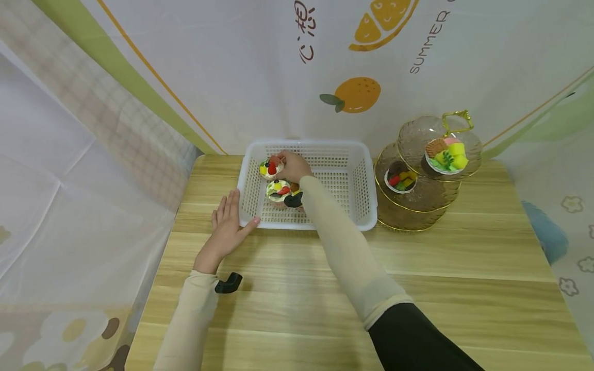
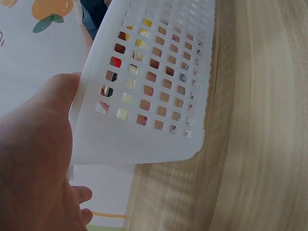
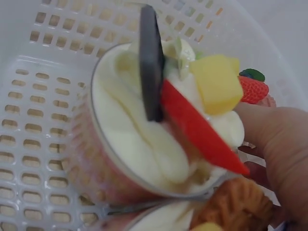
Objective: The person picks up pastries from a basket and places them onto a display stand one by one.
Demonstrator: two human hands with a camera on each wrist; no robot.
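My right hand (image 1: 295,166) reaches into a white plastic basket (image 1: 373,206). Its fingers grip a dessert cup (image 1: 270,167) topped with strawberry and fruit, at the basket's back left. In the right wrist view, that cup's strawberry (image 3: 255,89) shows beside my hand, and its lower part is hidden. A cream-topped dessert cup (image 1: 277,190) with yellow and red pieces stands just in front. Against it sits a cup with a brown shell-shaped biscuit (image 3: 236,204), partly covered by my wrist. My left hand (image 1: 225,229) rests on the basket's front left corner, thumb at the rim, fingers extended along the outside.
To the right of the basket stands a gold-rimmed tiered stand (image 1: 441,206). Its top tier bears a dessert cup (image 1: 447,155), and a lower tier another dessert cup (image 1: 400,178). A printed cloth (image 1: 260,77) hangs behind the wooden table (image 1: 287,299).
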